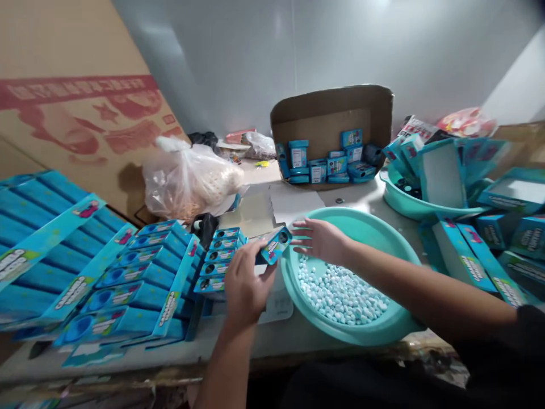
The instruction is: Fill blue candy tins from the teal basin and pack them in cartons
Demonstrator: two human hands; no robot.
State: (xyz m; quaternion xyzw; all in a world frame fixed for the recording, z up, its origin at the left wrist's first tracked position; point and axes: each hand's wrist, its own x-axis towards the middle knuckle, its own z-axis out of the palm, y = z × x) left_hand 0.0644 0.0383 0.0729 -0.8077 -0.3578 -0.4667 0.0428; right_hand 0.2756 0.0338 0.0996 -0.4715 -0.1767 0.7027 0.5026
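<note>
At far left lie flat blue cartons (63, 267), with a big cardboard sheet (76, 108) leaning behind and a plastic bag (187, 182) of pale bits beside it. A row of small filled boxes (221, 255) sits just left of the left hand (244, 287), whose fingers grip 1 small box (276, 245) at the basin's near-left rim. The step in hand looks like filling that box; the next move likely calls for scooping candies and tipping them into its open end. The right hand (321, 240) hovers over the basin (409, 326), fingers loosely spread, holding nothing visible. The basin holds pale blue candies (340, 292). Behind, a cardboard box (332, 108) holds more small boxes; at right a second basin (409, 207) holds cartons.
</note>
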